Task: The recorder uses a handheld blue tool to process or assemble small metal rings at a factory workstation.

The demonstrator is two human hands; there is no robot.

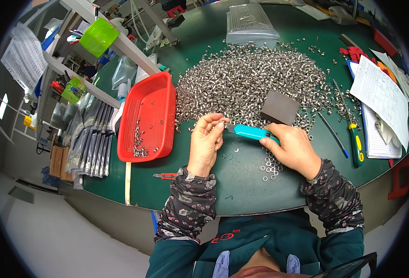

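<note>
Turquoise utility knife [252, 133] sits gripped in the right hand [293, 149]; the left hand [207, 137] pinches a small metal piece (too tiny to identify) at its blade tip.

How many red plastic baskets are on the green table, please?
1. The red plastic basket lies left of the left hand, beside the pile of small metal parts, with a few parts inside it. None seems hidden.

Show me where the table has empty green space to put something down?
Bare green mat lies along the near edge, between the red basket and the left hand, down to the small red tool. Behind the hands it is crowded: the pile of small metal rings and the papers fill it.
</note>
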